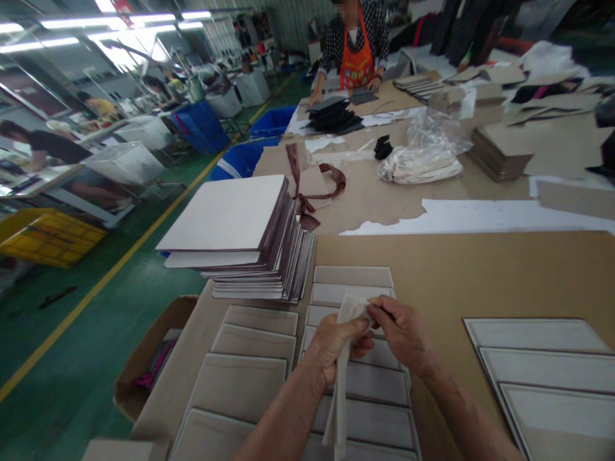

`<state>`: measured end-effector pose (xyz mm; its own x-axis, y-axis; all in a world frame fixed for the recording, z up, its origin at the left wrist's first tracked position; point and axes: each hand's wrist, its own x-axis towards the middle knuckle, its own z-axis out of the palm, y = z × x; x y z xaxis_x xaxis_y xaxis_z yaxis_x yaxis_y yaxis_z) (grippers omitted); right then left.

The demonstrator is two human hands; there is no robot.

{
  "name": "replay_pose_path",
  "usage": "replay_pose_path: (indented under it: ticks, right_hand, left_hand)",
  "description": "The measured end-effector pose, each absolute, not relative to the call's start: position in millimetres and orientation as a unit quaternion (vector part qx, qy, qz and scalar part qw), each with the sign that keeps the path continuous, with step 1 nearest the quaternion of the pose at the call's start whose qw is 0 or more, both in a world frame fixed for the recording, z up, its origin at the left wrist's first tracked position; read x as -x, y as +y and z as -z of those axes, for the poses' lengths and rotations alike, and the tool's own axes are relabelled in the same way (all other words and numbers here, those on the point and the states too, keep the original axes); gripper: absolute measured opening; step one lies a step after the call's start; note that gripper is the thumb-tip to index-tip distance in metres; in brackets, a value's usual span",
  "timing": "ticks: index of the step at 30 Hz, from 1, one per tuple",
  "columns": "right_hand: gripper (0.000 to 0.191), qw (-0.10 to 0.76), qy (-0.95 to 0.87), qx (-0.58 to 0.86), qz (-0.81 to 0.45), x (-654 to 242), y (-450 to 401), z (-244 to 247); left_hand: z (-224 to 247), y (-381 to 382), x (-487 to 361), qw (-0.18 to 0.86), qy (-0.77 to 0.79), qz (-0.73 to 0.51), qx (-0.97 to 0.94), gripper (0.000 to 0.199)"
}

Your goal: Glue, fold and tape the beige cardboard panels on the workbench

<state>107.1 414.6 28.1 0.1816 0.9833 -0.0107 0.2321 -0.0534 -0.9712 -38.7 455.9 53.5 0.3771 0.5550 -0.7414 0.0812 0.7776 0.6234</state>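
Note:
A thin off-white strip (341, 390), like paper or tape, hangs in folds from my left hand (331, 346). The fingers of that hand are wrapped round it, thumb on top. My right hand (402, 330) pinches the strip's upper end, close against the left fingers. Beneath both hands lies a row of overlapping greyish-white panels (369, 382) with dark edges. Another overlapping row of beige panels (247, 378) sits to the left, and a third row (552, 371) is at the right. What material the strip is made of, I cannot tell.
A tall stack of white boards (225, 214) stands at the left table edge, beside a brown ribbon (334, 182). Farther back are a clear plastic bag (423, 157), cardboard stacks (500, 153) and a co-worker in an orange apron (356, 54). An open carton (144, 358) stands below left.

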Motion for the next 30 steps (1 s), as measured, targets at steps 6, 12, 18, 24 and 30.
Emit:
replay_pose_path:
  ticks: [6,12,18,24,30]
  right_hand:
    - [0.041,0.572,-0.312,0.602,-0.461,-105,414,-16]
    - [0.035,0.535,-0.323,0.597,-0.503,-104,417,-18]
    - [0.030,0.519,-0.394,0.588,-0.479,-106,417,-18]
    - [0.033,0.530,-0.344,0.587,-0.507,-105,418,-17]
    - [0.031,0.540,-0.313,0.586,-0.516,-104,417,-17]
  left_hand:
    - [-54,456,36,0.723,0.579,-0.206,-0.317,0.035]
    - [-54,458,35,0.716,0.581,-0.229,-0.313,0.044]
    - [-53,458,35,0.732,0.554,-0.211,-0.337,0.044]
    - [-52,460,37,0.738,0.566,-0.212,-0.300,0.047]
    - [-49,459,36,0.699,0.588,-0.279,-0.296,0.041]
